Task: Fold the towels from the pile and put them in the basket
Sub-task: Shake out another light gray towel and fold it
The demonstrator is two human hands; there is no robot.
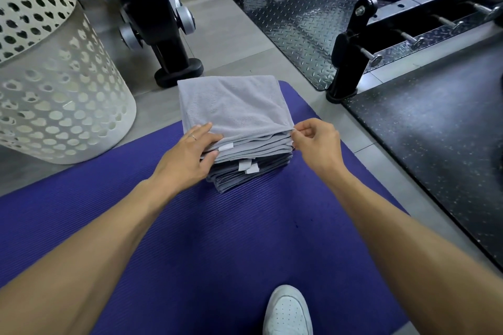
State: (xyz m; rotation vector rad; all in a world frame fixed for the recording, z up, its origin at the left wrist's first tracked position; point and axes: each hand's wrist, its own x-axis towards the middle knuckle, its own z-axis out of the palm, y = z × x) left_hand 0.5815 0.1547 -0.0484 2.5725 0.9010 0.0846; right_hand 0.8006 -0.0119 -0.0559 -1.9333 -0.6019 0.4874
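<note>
The pile of towels (239, 133) is a squared stack of grey cloth lying on the far end of a purple mat (212, 239), its layered edges facing the person, paler grey on top and darker toward the bottom, with small white tags (248, 166) poking out of the near side. The top towel (231, 102) is light grey, soft and faintly creased, and it covers the whole stack. The left hand (187, 155) grips the near left corner of the pile, fingers laid over the top towel and thumb tucked against the layers below; a ring shows on one finger. The right hand (317, 144) pinches the near right corner of the top towel between thumb and fingertips, the other fingers curled. To the left of the pile, off the mat on the grey floor, stands the basket (62, 106), white plastic pierced with heart-shaped holes, a loop handle at its rim; its inside is mostly out of view, so I cannot tell what it holds. Near the person's end of the mat rests a white shoe (288, 310). Beyond the pile stands black gym equipment (163, 22).
</note>
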